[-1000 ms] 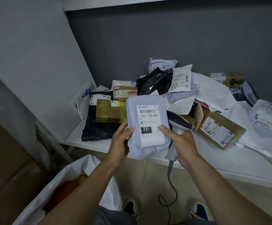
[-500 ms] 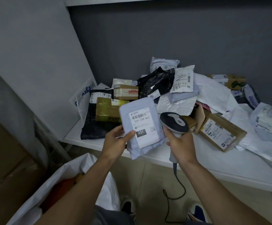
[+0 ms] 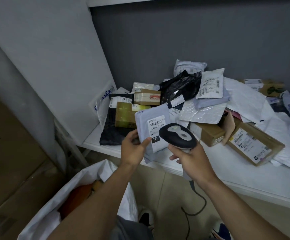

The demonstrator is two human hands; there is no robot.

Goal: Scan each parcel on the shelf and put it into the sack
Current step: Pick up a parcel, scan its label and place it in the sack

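My left hand [image 3: 133, 149] holds a pale grey soft parcel [image 3: 151, 118] by its lower left edge, thumb on the white label marked 231. My right hand [image 3: 191, 160] grips the handle of a black and grey barcode scanner [image 3: 178, 135], whose head sits in front of the label's lower right part. The parcel hangs tilted over the front edge of the white shelf [image 3: 244, 174]. Below at the left gapes a white sack [image 3: 68, 191] with something orange inside.
A heap of parcels covers the shelf: a black bag [image 3: 180, 87], a small brown box [image 3: 146, 97], a labelled cardboard box [image 3: 255, 144], several white mailers [image 3: 244, 99]. The scanner cable [image 3: 196, 205] hangs to the floor. Cardboard boxes [image 3: 11, 153] stand at the left.
My right hand let go of the parcel's right edge and raised the scanner head in front of the label. The parcel tilted and shifted slightly left in my left hand.
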